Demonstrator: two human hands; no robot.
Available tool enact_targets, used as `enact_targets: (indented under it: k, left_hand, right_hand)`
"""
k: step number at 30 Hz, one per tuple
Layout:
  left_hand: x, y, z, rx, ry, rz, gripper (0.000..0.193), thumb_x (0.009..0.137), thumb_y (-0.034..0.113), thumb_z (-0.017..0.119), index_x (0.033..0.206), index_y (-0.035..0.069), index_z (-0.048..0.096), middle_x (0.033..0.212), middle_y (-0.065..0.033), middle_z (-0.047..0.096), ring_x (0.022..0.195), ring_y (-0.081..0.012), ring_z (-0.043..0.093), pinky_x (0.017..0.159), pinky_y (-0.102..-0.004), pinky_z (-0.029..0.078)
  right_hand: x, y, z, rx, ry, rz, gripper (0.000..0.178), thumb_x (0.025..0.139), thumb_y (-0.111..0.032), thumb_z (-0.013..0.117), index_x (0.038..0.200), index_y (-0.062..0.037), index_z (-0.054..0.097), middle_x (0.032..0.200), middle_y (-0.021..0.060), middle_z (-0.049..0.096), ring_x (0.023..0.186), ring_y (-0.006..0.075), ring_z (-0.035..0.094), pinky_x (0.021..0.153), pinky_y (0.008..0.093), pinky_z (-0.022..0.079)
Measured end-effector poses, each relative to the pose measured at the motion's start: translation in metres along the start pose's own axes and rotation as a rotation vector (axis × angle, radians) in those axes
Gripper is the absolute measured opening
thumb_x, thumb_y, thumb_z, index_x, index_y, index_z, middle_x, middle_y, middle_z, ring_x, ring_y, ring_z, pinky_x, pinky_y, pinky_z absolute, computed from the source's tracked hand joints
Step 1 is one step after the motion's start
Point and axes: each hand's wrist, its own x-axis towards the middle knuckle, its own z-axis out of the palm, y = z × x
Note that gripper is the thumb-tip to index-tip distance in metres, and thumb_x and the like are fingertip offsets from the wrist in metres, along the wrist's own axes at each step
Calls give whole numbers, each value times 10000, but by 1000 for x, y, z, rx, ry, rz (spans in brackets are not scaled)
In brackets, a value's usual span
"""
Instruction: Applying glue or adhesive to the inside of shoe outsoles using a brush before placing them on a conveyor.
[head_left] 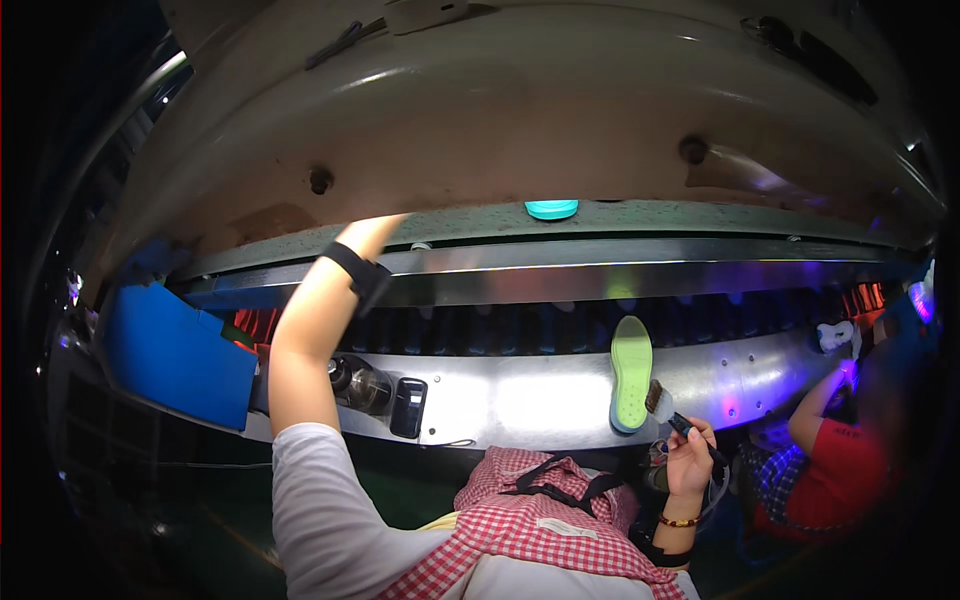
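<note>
Head view: bristly brush (663, 405) beside smooth, elongated lime sole (631, 365).

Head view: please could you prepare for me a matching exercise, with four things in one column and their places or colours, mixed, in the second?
1. brush
2. shoe sole
3. turquoise piece
4. rectangular device

A. partly hidden by the hood
B. black, beside a transparent container
C. in the right hand
D. yellow-green, on the metal ledge

Pairs: 1-C, 2-D, 3-A, 4-B
</note>
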Motion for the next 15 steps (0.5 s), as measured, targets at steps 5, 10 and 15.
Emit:
enact_targets:
  k: [5,10,15]
  left_hand:
    - [-8,38,74,281,208,331,368,822,345,527,1026,43,570,1051,-150,570,1025,-301,497,871,-386,390]
    - [-31,34,73,102,222,124,273,777,304,606,849,44,561,905,-123,565,917,-305,491,830,-386,376]
    - [-115,27,110,-587,1014,52,119,824,152,523,848,36,505,1022,-108,490,952,-196,476,869,-305,361]
  right_hand:
    - [8,-6,12,-34,-103,47,250,780,-31,565,1013,49,524,988,174,595,773,181,581,650,251,455]
    - [13,-1,19,-61,-172,69,273,742,2,620,1003,51,557,1025,189,591,786,185,599,699,237,472]
    - [12,4,22,-95,-249,113,251,730,19,614,974,51,568,984,199,604,846,220,603,769,288,472]
